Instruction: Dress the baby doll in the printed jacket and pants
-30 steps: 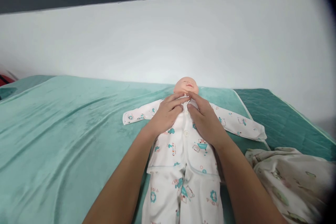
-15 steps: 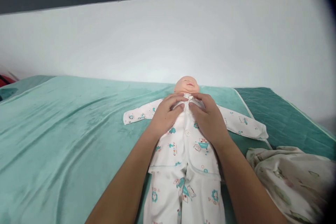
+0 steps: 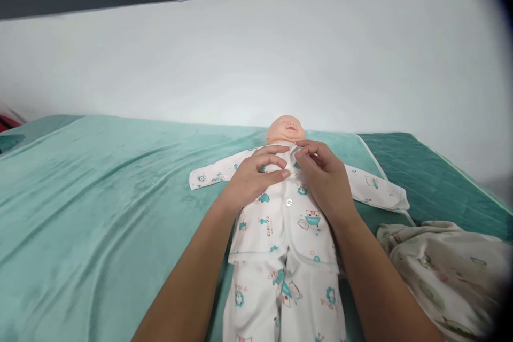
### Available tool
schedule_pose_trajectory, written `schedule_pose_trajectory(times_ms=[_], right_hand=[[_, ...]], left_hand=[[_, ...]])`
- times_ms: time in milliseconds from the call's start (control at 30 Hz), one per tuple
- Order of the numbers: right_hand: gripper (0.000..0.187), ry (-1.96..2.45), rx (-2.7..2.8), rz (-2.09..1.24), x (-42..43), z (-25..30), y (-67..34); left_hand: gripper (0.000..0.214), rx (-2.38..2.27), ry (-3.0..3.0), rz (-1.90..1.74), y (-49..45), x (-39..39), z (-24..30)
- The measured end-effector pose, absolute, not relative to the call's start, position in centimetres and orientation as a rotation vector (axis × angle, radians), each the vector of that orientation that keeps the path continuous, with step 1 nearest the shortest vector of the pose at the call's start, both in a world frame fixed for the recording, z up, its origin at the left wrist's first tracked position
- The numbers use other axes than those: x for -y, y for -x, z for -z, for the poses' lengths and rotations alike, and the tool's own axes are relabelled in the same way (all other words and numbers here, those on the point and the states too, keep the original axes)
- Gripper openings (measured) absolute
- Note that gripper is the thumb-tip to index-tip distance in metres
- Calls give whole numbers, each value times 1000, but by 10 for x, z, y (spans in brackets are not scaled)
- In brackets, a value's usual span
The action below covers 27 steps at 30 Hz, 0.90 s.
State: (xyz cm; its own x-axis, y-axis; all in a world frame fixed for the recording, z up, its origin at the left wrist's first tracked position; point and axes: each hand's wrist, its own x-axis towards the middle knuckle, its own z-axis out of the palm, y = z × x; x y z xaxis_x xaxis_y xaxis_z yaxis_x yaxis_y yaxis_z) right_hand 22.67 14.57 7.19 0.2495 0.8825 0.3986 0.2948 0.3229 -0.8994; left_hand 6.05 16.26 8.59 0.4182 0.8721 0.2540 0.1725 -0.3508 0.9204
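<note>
A baby doll (image 3: 284, 131) lies on its back with its head toward the wall. It wears a white printed baby jacket (image 3: 270, 232) and matching trousers (image 3: 254, 310). The jacket's front edges meet down the middle, and a button (image 3: 288, 202) shows at mid-chest. My left hand (image 3: 253, 177) rests on the chest, fingers spread and thumb apart. Near the collar, my right hand (image 3: 329, 181) pinches the jacket's front edge between thumb and fingers. The fingers partly hide the upper front opening. Both jacket sleeves stretch out to the sides.
A light green blanket (image 3: 120, 214) covers the surface, with a darker green quilted sheet (image 3: 425, 171) at the right. A crumpled patterned cloth (image 3: 444, 272) lies beside my right forearm. A white wall (image 3: 240, 64) rises behind the doll's head.
My right fingers have drawn together into a pinch and lifted the jacket edge near the collar. My left thumb and fingers have spread apart and shifted slightly toward me.
</note>
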Motion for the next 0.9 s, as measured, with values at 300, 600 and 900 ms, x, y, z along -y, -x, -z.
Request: schedule_pose_trajectory(times_ms=[300,600,900], right_hand=[[11,1113,1577,-875,-141,-80,-242],[7,1058,1610,-982,-141,-78,-252],[5,1058,1562,-1076,-143,-76,-258]], left_hand=[[14,-907,-1711,-983,-61,-164,-83],[13,-884,-1756,-936,-55,-166,-85],[8,-964,-1799,-974,-57,-163,-84]])
